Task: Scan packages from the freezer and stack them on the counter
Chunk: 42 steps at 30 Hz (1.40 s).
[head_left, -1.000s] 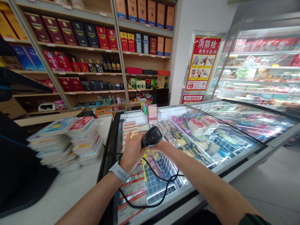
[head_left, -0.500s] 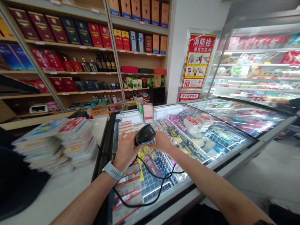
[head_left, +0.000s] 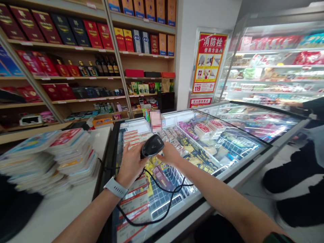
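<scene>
My left hand (head_left: 130,165), with a white smartwatch (head_left: 115,187) on its wrist, is shut around a black corded handheld barcode scanner (head_left: 152,146). My right hand (head_left: 169,154) sits against the scanner's far end, and its fingers are partly hidden behind it. A black cable (head_left: 162,209) trails from the scanner and loops across the sliding glass lid of a chest freezer (head_left: 192,199), beneath both hands. A pixelated patch (head_left: 155,120) hides a small item at the freezer's far rim.
Stacks of flat packaged goods (head_left: 72,155) stand on a white counter (head_left: 63,212) to the left. Wooden shelves (head_left: 63,77) of boxed liquor and bottles fill the back wall. A refrigerated display case (head_left: 270,67) stands right, and a person's dark-trousered legs (head_left: 296,179) are at lower right.
The whole scene has slid left in view as the head turned right. A person's legs have entered at lower right. Both hands stay together on the scanner.
</scene>
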### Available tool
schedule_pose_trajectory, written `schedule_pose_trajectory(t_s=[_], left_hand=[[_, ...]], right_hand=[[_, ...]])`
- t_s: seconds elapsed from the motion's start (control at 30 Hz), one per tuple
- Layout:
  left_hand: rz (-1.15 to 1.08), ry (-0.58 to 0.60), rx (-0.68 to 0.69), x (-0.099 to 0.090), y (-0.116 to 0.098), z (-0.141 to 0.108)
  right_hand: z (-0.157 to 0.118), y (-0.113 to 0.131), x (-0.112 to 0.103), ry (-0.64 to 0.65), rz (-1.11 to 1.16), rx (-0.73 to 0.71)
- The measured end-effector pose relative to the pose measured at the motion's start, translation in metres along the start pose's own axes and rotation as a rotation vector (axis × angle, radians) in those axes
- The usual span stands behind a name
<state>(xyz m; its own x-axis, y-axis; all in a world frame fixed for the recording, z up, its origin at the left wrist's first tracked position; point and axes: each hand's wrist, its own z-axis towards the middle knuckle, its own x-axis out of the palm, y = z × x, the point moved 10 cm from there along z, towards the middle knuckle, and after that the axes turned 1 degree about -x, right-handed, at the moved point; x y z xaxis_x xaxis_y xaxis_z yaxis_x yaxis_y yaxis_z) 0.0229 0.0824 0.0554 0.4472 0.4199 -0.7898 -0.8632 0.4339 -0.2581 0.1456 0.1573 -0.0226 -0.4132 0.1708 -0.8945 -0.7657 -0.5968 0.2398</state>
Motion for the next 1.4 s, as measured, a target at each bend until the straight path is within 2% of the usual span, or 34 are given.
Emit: schedule_pose_trajectory(t_s=[0.27,0.47,0.63,0.8,1.03,1.4], left_hand=[[0.035,-0.008,0.004,0.002,0.005,0.0],[0.046,-0.002,0.007,0.006,0.008,0.0],[0.056,0.011,0.011,0.008,0.01,0.0],[0.069,0.012,-0.003,0.007,0.009,0.0],[0.063,0.033,-0.009,0.012,0.013,0.0],[0.073,0.013,0.001,0.007,0.01,0.0]], right_hand=[[-0.018,-0.023,-0.025,0.102,0.035,0.011],[-0.029,-0.05,-0.04,0.053,0.008,0.127],[-0.03,-0.063,-0.038,0.045,-0.037,0.197],[-0.031,-0.069,-0.038,-0.011,0.021,0.194],[-0.032,-0.081,-0.03,-0.021,0.061,0.23],[-0.038,-0.097,-0.033,-0.229,0.434,0.279]])
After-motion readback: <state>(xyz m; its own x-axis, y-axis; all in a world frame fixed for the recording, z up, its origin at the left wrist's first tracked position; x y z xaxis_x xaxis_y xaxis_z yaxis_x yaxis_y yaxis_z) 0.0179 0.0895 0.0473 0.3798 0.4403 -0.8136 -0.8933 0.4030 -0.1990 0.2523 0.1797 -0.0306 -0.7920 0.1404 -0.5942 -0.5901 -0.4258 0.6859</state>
